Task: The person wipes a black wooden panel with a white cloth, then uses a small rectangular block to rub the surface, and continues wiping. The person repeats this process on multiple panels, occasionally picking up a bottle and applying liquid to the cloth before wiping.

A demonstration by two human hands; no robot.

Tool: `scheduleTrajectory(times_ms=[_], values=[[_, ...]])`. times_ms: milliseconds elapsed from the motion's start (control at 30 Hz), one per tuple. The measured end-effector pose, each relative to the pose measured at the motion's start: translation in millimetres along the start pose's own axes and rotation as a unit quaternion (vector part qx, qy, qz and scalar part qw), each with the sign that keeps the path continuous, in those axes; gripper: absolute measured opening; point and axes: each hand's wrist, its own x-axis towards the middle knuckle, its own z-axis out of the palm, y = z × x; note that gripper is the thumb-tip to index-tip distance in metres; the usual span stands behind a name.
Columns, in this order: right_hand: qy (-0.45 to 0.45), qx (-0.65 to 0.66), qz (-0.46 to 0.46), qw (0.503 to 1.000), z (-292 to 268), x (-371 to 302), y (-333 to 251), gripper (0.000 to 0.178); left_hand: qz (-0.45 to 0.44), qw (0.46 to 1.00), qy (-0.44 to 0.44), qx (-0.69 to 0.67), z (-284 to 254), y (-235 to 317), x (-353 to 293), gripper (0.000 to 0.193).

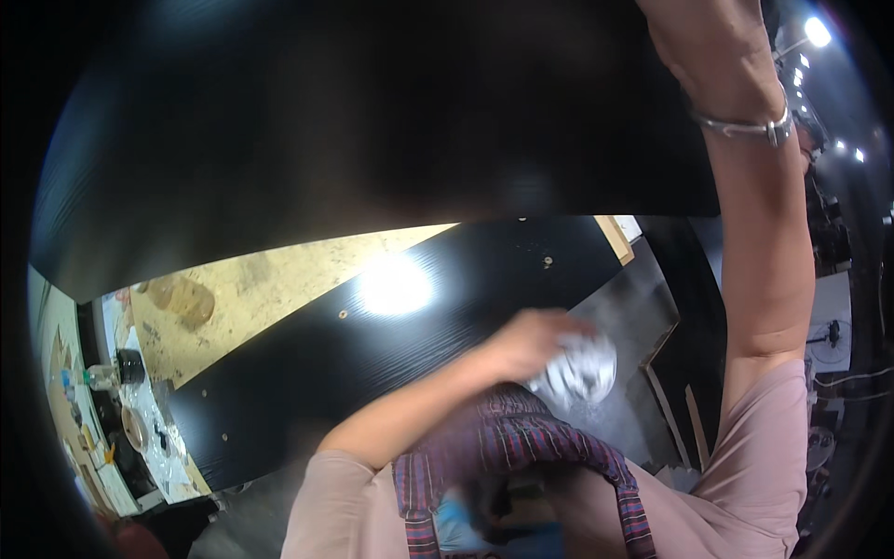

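Observation:
A large black panel (372, 121) stands tilted up across the upper part of the head view. My right arm reaches up along its right side. The right hand (710, 42) is beside the panel's edge, its fingers cut off by the top of the picture. Below, my left hand (533, 343) is closed on a crumpled white cloth (585, 371), blurred by motion, in front of my waist. Under and beyond that hand lies a second black board (307, 373) with a wood-grain surface, several small round fittings and a bright light reflection.
A stained yellowish worktop (251, 289) shows beneath the boards. At the left, a clear bottle (101, 376), a roll of tape (135, 430) and clear plastic film (168, 461) lie about. Board pieces (672, 405) lean at the right. My striped apron (503, 433) hangs near the lower board.

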Motion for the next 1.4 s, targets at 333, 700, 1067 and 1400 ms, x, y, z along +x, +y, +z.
scheduleTrajectory(times_ms=[333,700,1067,1400], values=[[-0.037,0.202,0.014,0.979,6,0,52,0.018,0.049,0.987,-0.004,0.154,53,-75,68,0.041],[-0.106,0.190,0.136,0.967,18,-9,49,0.016,0.053,0.937,0.164,0.304,-6,6,31,0.054],[-0.225,0.185,0.218,0.931,93,-54,74,0.031,-0.454,0.612,0.374,0.528,-36,69,-355,0.042],[-0.341,0.134,0.287,0.885,201,-104,13,0.019,-0.382,0.137,0.825,0.393,56,212,-666,0.033]])
